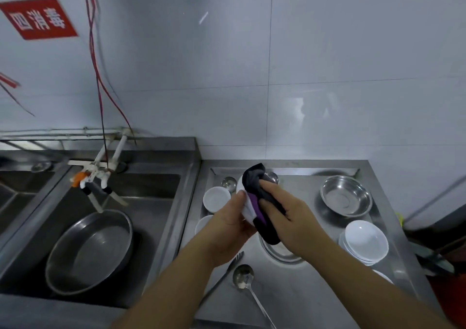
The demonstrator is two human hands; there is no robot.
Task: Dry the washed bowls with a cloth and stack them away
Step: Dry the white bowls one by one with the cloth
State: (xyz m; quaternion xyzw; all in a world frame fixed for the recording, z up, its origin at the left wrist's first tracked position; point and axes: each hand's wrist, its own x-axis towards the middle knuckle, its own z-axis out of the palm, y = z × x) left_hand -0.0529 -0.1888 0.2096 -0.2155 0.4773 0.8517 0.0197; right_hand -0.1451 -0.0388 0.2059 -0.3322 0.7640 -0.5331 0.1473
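Hands (254, 217) w/ cloth (262, 202) over steel counter (297, 301), tiled wall (327, 76) behind.

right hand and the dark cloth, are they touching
Touching. The head view shows the right hand lying on the dark cloth, fingers pressed onto the fabric over the white bowl that the left hand holds.

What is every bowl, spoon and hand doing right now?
Left hand: holds a white bowl.
Right hand: presses the dark purple cloth on it.
Stack of white bowls: upright.
Steel bowl: upright, empty.
Metal spoon: lying flat.
Big steel basin: in sink.
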